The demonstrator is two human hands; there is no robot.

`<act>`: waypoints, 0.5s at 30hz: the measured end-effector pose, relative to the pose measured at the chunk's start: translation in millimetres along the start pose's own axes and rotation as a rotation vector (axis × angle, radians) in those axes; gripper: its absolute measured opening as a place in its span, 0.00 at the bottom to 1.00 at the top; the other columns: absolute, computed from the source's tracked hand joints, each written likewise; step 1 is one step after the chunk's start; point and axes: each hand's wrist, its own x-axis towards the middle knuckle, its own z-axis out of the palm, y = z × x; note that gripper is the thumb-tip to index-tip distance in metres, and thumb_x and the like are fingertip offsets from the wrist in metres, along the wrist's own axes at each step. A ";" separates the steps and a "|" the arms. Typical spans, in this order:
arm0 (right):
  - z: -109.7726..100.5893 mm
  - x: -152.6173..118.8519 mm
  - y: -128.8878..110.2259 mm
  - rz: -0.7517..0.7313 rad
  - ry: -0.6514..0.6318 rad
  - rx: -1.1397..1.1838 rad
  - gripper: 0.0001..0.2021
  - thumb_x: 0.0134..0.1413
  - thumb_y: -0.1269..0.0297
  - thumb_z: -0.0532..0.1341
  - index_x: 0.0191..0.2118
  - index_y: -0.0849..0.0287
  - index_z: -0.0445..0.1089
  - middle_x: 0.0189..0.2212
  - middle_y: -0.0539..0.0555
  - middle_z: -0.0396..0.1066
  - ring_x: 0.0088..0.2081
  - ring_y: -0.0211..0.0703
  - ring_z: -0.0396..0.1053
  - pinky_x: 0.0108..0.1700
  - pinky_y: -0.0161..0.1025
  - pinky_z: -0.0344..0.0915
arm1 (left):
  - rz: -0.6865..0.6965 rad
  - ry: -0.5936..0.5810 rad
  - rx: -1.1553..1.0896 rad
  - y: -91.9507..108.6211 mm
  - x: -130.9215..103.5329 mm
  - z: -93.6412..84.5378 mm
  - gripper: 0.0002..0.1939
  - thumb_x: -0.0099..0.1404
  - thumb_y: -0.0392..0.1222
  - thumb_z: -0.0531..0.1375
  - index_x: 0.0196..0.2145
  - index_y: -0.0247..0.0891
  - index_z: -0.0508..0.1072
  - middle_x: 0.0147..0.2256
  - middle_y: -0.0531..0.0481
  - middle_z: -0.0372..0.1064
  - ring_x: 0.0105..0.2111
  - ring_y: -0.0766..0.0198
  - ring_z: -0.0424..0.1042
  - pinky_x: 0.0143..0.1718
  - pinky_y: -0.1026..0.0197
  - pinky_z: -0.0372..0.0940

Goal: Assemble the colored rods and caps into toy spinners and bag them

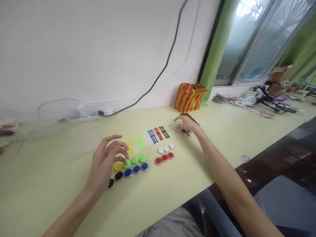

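Note:
My left hand (107, 156) hovers with bent, spread fingers over the left end of several round pieces with clear rims. Among these are a yellow disc (118, 166), green discs (135, 160), blue discs (136, 169) and black discs (118, 175). To their right sit white discs (166, 149) and red discs (164, 157). Behind lies a row of small plastic strips in yellow (129, 144), green (140, 142), white, blue (152, 136), red and black (164, 132). My right hand (185, 123), fingers apart, is beside a dark flat object (194, 119) it partly hides; a small black piece (184, 131) shows below it.
A red-and-yellow striped bag (190, 98) stands against the wall near the green curtain. At the back left are a power strip (90, 113) and a black cable (158, 77). Assorted parts (243, 100) lie along the right of the table (61, 197). A chair (283, 200) is at right.

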 end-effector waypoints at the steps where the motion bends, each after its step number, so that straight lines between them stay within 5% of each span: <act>1: 1.6 -2.1 3.5 0.009 -0.046 -0.017 0.18 0.53 0.63 0.66 0.51 0.53 0.76 0.50 0.56 0.76 0.53 0.55 0.70 0.56 0.44 0.63 | -0.002 -0.005 0.000 -0.6 0.3 0.1 0.15 0.66 0.48 0.62 0.49 0.44 0.69 0.34 0.50 0.71 0.27 0.60 0.71 0.22 0.59 0.70; 4: 17.7 -5.8 3.5 0.055 -0.113 -0.067 0.21 0.59 0.57 0.63 0.57 0.51 0.73 0.57 0.57 0.73 0.59 0.60 0.66 0.61 0.52 0.59 | 0.000 -0.011 0.006 -2.4 1.4 1.0 0.15 0.66 0.47 0.62 0.49 0.44 0.69 0.34 0.50 0.71 0.27 0.61 0.71 0.22 0.59 0.70; 9: 46.4 -2.9 -10.1 0.165 -0.020 -0.123 0.27 0.69 0.60 0.51 0.70 0.56 0.55 0.67 0.64 0.61 0.69 0.64 0.49 0.67 0.64 0.45 | 0.015 0.003 0.016 -1.7 2.0 1.3 0.15 0.68 0.48 0.61 0.50 0.44 0.69 0.34 0.50 0.71 0.28 0.60 0.71 0.22 0.59 0.70; 15: 47.9 -1.9 -11.4 0.209 0.099 -0.082 0.26 0.67 0.68 0.49 0.69 0.57 0.57 0.68 0.64 0.57 0.70 0.65 0.47 0.66 0.65 0.47 | 0.026 0.014 0.022 1.3 0.2 1.4 0.14 0.68 0.49 0.60 0.49 0.44 0.69 0.35 0.49 0.71 0.29 0.60 0.71 0.23 0.59 0.70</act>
